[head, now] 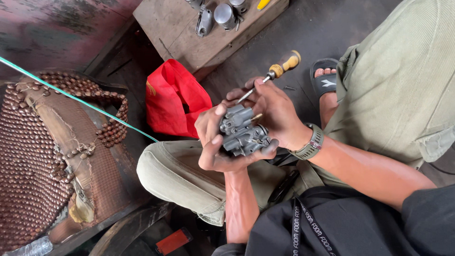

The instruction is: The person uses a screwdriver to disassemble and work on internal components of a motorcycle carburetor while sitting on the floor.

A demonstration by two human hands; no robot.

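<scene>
I see my left hand [215, 142] clenched around the grey carburetor [241, 132], while my right hand [275, 114], just above it, grasps the screwdriver [270, 76], shaft slanting down toward the carburetor.

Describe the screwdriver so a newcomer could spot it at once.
Start at the person's knee, where both hands meet around a grey metal carburetor. The screwdriver lies across the right hand, pointing up toward the sandal. Its yellow wooden handle is unique here.

A red bag [175, 97], a beaded seat cover [33, 156], and perhaps metal cylinders [224, 15].
</scene>
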